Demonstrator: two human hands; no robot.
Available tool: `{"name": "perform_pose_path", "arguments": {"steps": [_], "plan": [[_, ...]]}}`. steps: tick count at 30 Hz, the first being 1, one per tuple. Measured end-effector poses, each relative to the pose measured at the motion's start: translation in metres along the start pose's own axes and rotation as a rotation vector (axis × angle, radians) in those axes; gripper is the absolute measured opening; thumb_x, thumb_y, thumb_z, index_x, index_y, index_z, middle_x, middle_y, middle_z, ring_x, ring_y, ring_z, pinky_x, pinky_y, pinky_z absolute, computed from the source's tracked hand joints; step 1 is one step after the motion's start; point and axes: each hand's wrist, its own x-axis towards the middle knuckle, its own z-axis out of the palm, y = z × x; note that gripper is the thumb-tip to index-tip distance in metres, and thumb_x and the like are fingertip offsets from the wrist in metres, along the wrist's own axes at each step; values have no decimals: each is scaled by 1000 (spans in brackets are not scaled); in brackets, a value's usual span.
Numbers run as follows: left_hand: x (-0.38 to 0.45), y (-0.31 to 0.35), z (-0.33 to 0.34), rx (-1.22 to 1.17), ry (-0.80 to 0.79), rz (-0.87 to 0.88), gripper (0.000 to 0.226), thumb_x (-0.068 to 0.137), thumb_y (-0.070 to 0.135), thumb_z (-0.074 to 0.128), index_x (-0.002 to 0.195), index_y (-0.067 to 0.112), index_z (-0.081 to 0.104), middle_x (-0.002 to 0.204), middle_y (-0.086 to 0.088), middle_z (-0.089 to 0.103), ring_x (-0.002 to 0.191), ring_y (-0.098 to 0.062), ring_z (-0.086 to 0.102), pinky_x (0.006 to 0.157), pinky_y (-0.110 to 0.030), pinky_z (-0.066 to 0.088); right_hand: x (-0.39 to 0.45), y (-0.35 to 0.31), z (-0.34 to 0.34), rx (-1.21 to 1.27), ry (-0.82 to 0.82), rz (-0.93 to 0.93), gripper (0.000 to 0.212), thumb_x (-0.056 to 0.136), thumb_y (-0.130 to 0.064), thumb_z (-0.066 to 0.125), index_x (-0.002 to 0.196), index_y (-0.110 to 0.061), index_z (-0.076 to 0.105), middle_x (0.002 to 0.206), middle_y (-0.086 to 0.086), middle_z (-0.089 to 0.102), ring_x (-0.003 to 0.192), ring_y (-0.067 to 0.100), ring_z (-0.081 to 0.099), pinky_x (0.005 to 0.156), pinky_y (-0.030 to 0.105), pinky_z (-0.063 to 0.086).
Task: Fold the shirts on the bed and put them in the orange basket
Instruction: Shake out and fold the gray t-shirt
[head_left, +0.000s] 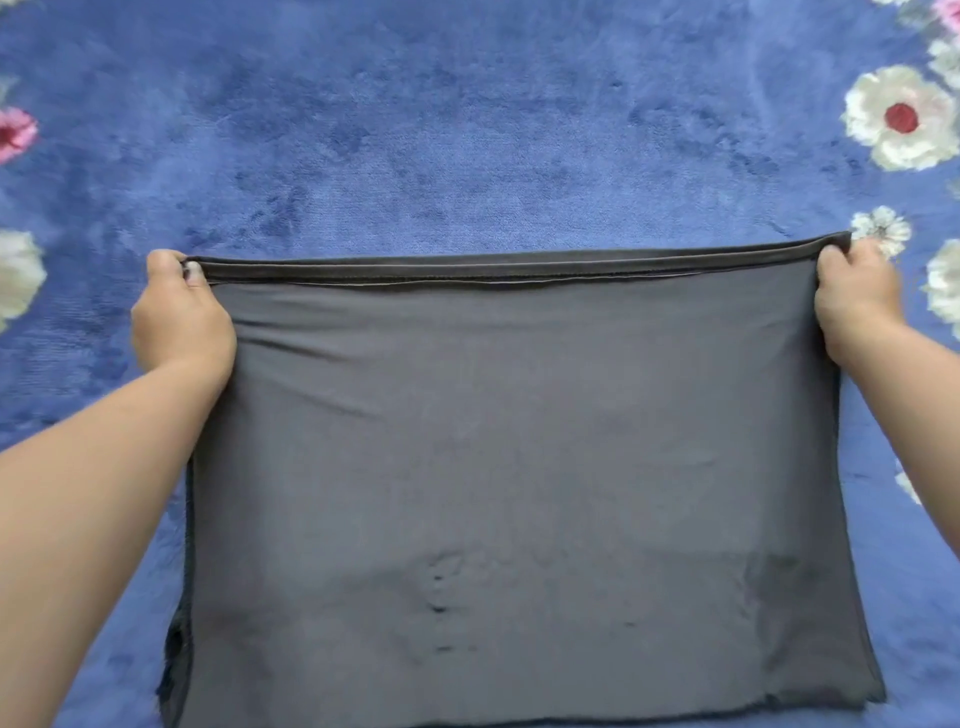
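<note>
A dark grey shirt (509, 467) is stretched out over the bed, its hemmed edge at the far side and taut between my hands. My left hand (179, 312) pinches the far left corner of the hem, thumb on top. My right hand (857, 301) pinches the far right corner the same way. The near part of the shirt runs down to the bottom of the view. The orange basket is not in view.
The bed is covered by a plush blue blanket (467, 130) printed with white and pink flowers along its left and right sides. Bare blanket lies beyond the shirt's far edge.
</note>
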Motion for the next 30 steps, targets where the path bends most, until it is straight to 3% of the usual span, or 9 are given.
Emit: {"name": "perform_pose_path", "arguments": {"steps": [2, 4, 12, 16, 21, 26, 30], "plan": [[2, -2, 7, 39, -28, 1, 32, 101, 22, 27, 120, 0, 42, 116, -32, 52, 105, -45, 46, 80, -45, 32, 0, 1, 5, -156, -20, -51, 31, 98, -17, 33, 102, 7, 50, 105, 32, 52, 105, 40, 49, 76, 39, 31], [5, -2, 14, 84, -56, 4, 33, 101, 22, 27, 120, 0, 41, 116, -34, 52, 106, -47, 46, 81, -46, 33, -2, 1, 10, -290, -17, -99, 36, 99, -18, 33, 111, 14, 47, 119, 38, 48, 112, 46, 45, 85, 44, 33], [8, 1, 23, 123, -116, -26, 39, 100, 22, 30, 129, -4, 32, 127, -34, 44, 117, -47, 42, 94, -46, 31, -11, -5, 26, -422, -26, -65, 38, 99, -23, 31, 123, 7, 37, 126, 37, 44, 119, 48, 41, 94, 47, 35], [-13, 8, 22, 125, -34, -67, 56, 96, 26, 40, 144, 8, 19, 140, -23, 29, 128, -39, 31, 102, -46, 26, -30, -4, 21, -383, -8, -31, 47, 98, -26, 35, 127, 10, 34, 133, 34, 39, 124, 46, 38, 99, 46, 31], [-68, -1, 15, 225, -32, 87, 63, 94, 27, 45, 147, 9, 16, 147, -20, 20, 135, -36, 20, 108, -47, 15, -69, 20, -1, -374, -36, -65, 48, 96, -25, 39, 126, 12, 36, 133, 34, 38, 124, 45, 36, 99, 46, 30], [-140, -24, 8, 298, -162, 289, 59, 94, 25, 46, 145, 6, 23, 152, -22, 14, 142, -34, 8, 112, -48, 3, -127, 61, -16, -421, -58, -100, 44, 94, -23, 42, 123, 11, 38, 128, 33, 40, 121, 45, 37, 96, 48, 31], [-204, -56, -4, 355, -305, 527, 60, 87, 35, 39, 130, -6, 46, 137, -33, 38, 130, -47, 34, 103, -63, 22, -173, 97, -35, -341, -113, 30, 44, 97, -27, 38, 118, 10, 45, 123, 33, 48, 114, 45, 44, 90, 44, 36]]}}
